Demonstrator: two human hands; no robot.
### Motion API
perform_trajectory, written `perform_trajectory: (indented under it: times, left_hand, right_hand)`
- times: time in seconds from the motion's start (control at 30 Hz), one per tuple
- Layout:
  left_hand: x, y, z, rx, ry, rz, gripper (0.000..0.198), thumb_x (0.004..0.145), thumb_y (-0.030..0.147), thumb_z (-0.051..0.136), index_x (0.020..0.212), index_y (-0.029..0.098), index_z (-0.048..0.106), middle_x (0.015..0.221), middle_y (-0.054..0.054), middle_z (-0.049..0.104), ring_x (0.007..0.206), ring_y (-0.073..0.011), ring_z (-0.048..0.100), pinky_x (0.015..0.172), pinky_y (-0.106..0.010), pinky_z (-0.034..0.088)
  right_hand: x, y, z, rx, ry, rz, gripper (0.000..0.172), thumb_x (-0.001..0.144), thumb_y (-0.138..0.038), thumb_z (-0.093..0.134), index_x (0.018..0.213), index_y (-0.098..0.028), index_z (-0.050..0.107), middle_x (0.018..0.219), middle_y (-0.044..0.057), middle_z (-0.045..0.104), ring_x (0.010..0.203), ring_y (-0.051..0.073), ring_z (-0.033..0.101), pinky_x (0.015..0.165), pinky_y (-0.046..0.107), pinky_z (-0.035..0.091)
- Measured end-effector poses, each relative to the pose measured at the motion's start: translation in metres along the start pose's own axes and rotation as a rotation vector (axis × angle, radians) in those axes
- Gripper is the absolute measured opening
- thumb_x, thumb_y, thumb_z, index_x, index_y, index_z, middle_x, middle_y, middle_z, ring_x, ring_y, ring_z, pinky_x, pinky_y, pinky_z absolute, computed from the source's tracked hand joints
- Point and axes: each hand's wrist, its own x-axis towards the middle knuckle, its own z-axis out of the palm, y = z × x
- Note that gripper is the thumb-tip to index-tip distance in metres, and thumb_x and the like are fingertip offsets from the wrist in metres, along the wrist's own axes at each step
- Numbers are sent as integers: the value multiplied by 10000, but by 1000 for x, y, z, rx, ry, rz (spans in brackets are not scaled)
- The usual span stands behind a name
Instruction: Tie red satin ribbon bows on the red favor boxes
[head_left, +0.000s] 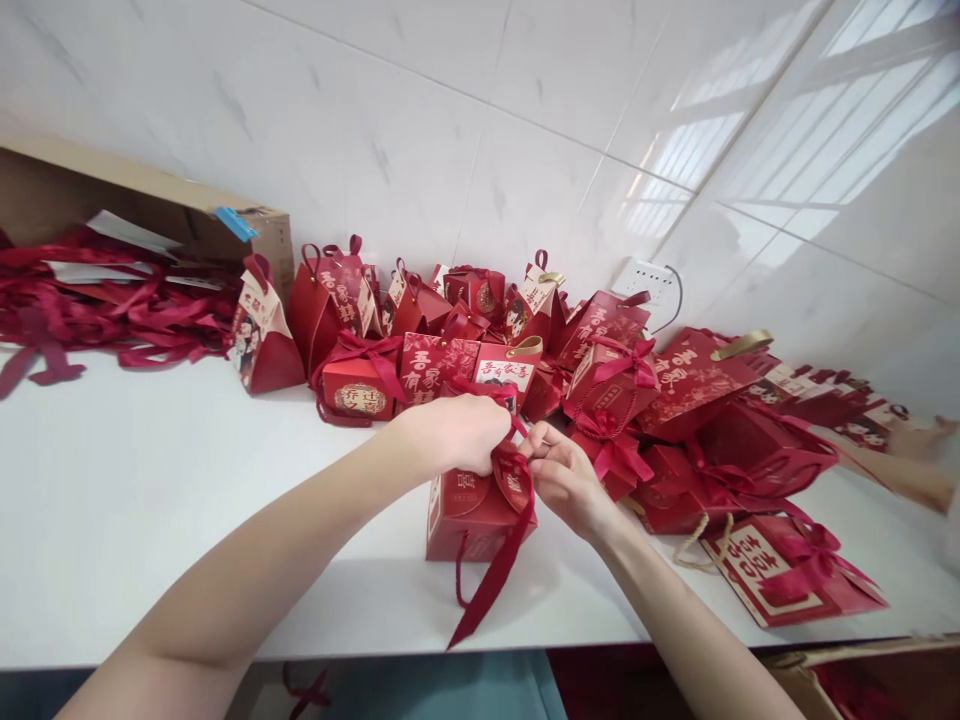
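A small red gift box (472, 535) stands on the white table in front of me, with gold lettering on its top. A dark red ribbon (491, 580) crosses the box, and its loose end hangs down the front. Over the box's top, my left hand (465, 432) is closed on the ribbon, the back of the hand hiding most of its fingertips. At the box's right side, my right hand (564, 478) pinches the ribbon between thumb and fingers. A cord handle (460, 570) droops from the box's front.
Many finished-looking red gift boxes (615, 385) crowd along the tiled wall. To the left, a cardboard carton (266, 235) spills red ribbons (112, 310). A wall socket (646, 282) sits behind the boxes. Another person's arm (892, 475) reaches in at far right.
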Motion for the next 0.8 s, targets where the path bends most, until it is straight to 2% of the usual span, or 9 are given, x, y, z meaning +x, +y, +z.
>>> perform_trajectory:
  times: [0.1, 0.2, 0.3, 0.37, 0.43, 0.53, 0.63, 0.7, 0.8]
  left_hand:
    - [-1, 1, 0, -10, 6, 4, 268, 629, 177, 523, 875, 155, 627, 728, -74, 634, 584, -198, 590, 427, -256, 354]
    - [-3, 4, -1, 4, 4, -16, 280, 633, 163, 531, 895, 155, 631, 751, -83, 645, 612, -208, 607, 454, -259, 380]
    - [-3, 6, -2, 4, -10, -29, 252, 632, 175, 547, 870, 159, 629, 753, -81, 646, 621, -211, 610, 475, -265, 400]
    - [-2, 6, -1, -22, -10, -16, 203, 632, 224, 562, 819, 170, 617, 741, -67, 640, 610, -207, 602, 467, -266, 396]
    - [-1, 6, 1, -40, 3, 11, 167, 638, 265, 569, 778, 179, 598, 764, -57, 639, 618, -206, 599, 456, -266, 387]
    - [-3, 5, 1, -3, 35, 38, 118, 696, 210, 499, 773, 179, 583, 809, -68, 640, 647, -209, 601, 476, -277, 386]
    - [-11, 2, -5, 8, 81, 34, 169, 775, 202, 408, 772, 183, 576, 799, -79, 636, 620, -199, 588, 486, -283, 379]
    - [-18, -3, -13, -44, 112, 23, 197, 814, 248, 380, 771, 191, 563, 765, -66, 629, 575, -177, 566, 467, -272, 362]
    - [-33, -11, -27, -161, 199, -6, 218, 851, 265, 339, 806, 199, 542, 717, -32, 614, 527, -139, 533, 450, -251, 345]
  right_hand:
    - [-1, -12, 6, 106, 59, -43, 293, 622, -264, 757, 823, -227, 547, 722, -29, 600, 599, 101, 511, 588, 232, 422]
    - [-1, -30, 12, 176, 127, -133, 294, 603, -269, 770, 801, -233, 556, 634, -63, 530, 523, 74, 461, 551, 204, 442]
    - [1, -50, 18, 181, 138, -254, 264, 614, -269, 776, 756, -241, 556, 595, -90, 509, 451, 53, 400, 603, 219, 487]
    - [5, -63, 22, 114, 137, -352, 222, 647, -263, 765, 740, -239, 565, 602, -93, 538, 424, 41, 379, 598, 227, 495]
    - [11, -74, 25, -13, 133, -440, 159, 702, -265, 733, 750, -239, 584, 623, -83, 578, 402, 36, 381, 501, 211, 462]
    - [21, -90, 31, -233, 121, -508, 130, 768, -296, 686, 866, -258, 610, 654, -60, 619, 397, 55, 438, 384, 198, 390]
    - [30, -104, 38, -431, 82, -471, 337, 767, -321, 690, 1076, -279, 561, 721, -44, 651, 420, 73, 500, 393, 210, 424]
    - [35, -113, 42, -528, 32, -424, 430, 744, -331, 712, 1131, -271, 534, 743, -36, 663, 437, 81, 524, 421, 222, 460]
    - [36, -121, 42, -600, -48, -389, 289, 750, -338, 704, 993, -220, 602, 680, -25, 657, 459, 90, 543, 438, 223, 481]
